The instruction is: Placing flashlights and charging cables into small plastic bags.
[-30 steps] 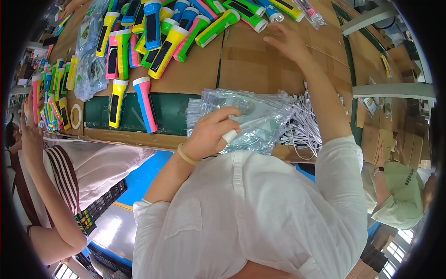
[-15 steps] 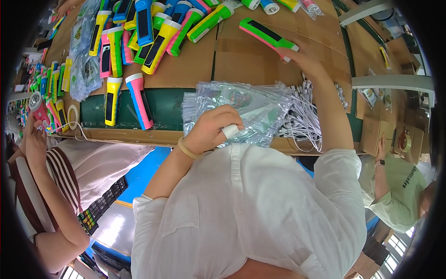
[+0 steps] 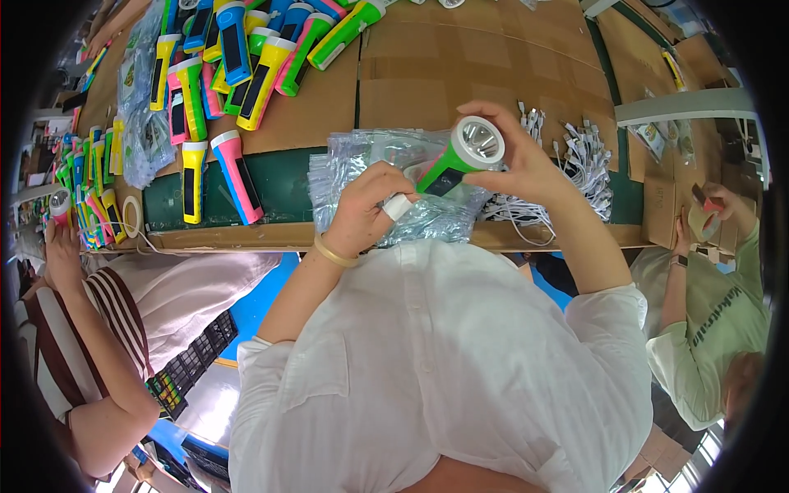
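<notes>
My right hand (image 3: 516,156) grips a green and pink flashlight (image 3: 457,160) by its head, the round silver reflector facing the camera. My left hand (image 3: 366,205) sits at the flashlight's tail end, fingers closed on a clear plastic bag from the pile of clear plastic bags (image 3: 362,164) lying on the table edge beneath both hands. A yellow band circles my left wrist.
Many colourful flashlights (image 3: 238,66) lie across the cardboard-covered table (image 3: 460,74) at the back left. White cables (image 3: 567,156) are heaped to the right of the bags. One person sits at my left holding a flashlight (image 3: 59,205), another at my right handles a small box (image 3: 705,205).
My right hand reached to the far table, picked up the green and pink flashlight and brought it back over the bag pile, close to my left hand.
</notes>
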`<state>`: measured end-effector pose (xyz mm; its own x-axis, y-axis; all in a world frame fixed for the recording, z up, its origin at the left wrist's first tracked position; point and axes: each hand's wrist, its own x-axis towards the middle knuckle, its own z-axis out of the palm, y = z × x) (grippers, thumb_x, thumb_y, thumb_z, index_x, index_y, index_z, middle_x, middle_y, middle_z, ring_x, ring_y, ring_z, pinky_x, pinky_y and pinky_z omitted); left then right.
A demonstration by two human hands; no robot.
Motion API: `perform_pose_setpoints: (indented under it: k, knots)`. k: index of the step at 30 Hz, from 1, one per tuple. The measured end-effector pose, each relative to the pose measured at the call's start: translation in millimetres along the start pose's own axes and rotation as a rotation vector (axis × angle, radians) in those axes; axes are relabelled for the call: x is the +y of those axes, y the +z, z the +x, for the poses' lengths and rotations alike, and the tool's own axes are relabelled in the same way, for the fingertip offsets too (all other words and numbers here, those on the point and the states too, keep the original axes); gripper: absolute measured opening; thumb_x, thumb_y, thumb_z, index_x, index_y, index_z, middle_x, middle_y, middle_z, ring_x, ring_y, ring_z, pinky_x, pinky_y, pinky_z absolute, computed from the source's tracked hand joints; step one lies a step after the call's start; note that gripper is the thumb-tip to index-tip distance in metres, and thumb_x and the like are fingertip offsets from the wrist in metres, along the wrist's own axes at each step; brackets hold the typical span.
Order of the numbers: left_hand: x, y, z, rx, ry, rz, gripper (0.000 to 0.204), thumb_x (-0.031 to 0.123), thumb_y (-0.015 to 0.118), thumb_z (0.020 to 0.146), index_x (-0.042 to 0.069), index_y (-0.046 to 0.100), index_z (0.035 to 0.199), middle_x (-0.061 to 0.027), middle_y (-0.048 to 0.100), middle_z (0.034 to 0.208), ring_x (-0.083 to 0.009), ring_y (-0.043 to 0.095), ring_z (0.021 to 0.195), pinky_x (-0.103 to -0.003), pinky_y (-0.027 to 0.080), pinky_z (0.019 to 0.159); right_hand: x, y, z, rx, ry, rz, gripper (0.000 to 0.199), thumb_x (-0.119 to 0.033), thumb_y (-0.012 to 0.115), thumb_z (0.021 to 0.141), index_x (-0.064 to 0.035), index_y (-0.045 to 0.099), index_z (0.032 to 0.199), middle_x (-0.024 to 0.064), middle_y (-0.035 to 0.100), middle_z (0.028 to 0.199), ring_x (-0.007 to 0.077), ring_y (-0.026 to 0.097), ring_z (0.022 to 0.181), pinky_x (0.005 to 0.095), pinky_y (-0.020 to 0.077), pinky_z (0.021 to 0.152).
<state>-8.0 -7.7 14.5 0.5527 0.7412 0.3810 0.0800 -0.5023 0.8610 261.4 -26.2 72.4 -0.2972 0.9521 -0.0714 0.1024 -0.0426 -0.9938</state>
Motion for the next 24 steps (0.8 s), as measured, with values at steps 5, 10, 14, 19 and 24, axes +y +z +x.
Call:
perform_pose_setpoints:
  k: [5,10,14,19,24]
  knots:
    - [1,2,0,0.001,0.026,0.011,0.013,0.0,0.074,0.081,0.004,0.068,0.092,-0.0086,0.062,0.089,-0.025,0.062,0.082,-0.033,0.052,0.073,31,39,6,0.161,-0.002,-0.075,0.066,-0.016,0.079,0.086,0.0023,0.044,0.139,0.0192,0.057,0.134,0.0279,0.059,0.125,0.0396,0.0449,0.108]
    - [-6,-9,-5,0.087,0.017,0.007,0.012,0.0,0.074,0.081,0.005,0.069,0.09,-0.0078,0.063,0.089,-0.023,0.062,0.082,-0.032,0.051,0.073,1,14,5,-0.204,0.153,-0.483,0.055,-0.015,0.071,0.092,-0.0012,0.047,0.14,0.02,0.062,0.126,0.0334,0.063,0.116,0.0395,0.0498,0.1]
    - [-1,-12,-3,0.007,0.06,-0.007,0.013,0.002,0.076,0.079,0.007,0.071,0.089,-0.0069,0.06,0.09,-0.0226,0.06,0.081,-0.032,0.049,0.072,-32,15,9,-0.455,0.198,-0.777,0.048,-0.009,0.067,0.089,-0.006,0.055,0.135,0.0153,0.064,0.122,0.0359,0.063,0.111,0.044,0.0518,0.091]
    - [-6,4,7,-0.047,0.057,0.027,0.013,0.0,0.074,0.08,0.004,0.068,0.091,-0.0085,0.06,0.088,-0.0242,0.058,0.08,-0.033,0.047,0.072,0,54,11,-0.501,0.132,-1.15,0.038,-0.013,0.068,0.089,-0.012,0.062,0.126,0.0106,0.066,0.112,0.0318,0.066,0.103,0.0429,0.0535,0.086]
    - [-23,-6,-5,0.158,-0.085,0.122,0.01,0.003,0.072,0.085,0.001,0.063,0.091,-0.0103,0.061,0.089,-0.0251,0.058,0.085,-0.032,0.048,0.078,20,-13,-21,0.134,-0.036,-0.742,0.016,-0.019,0.071,0.089,-0.0053,0.073,0.098,0.0114,0.069,0.095,0.034,0.067,0.086,0.0416,0.0532,0.076]
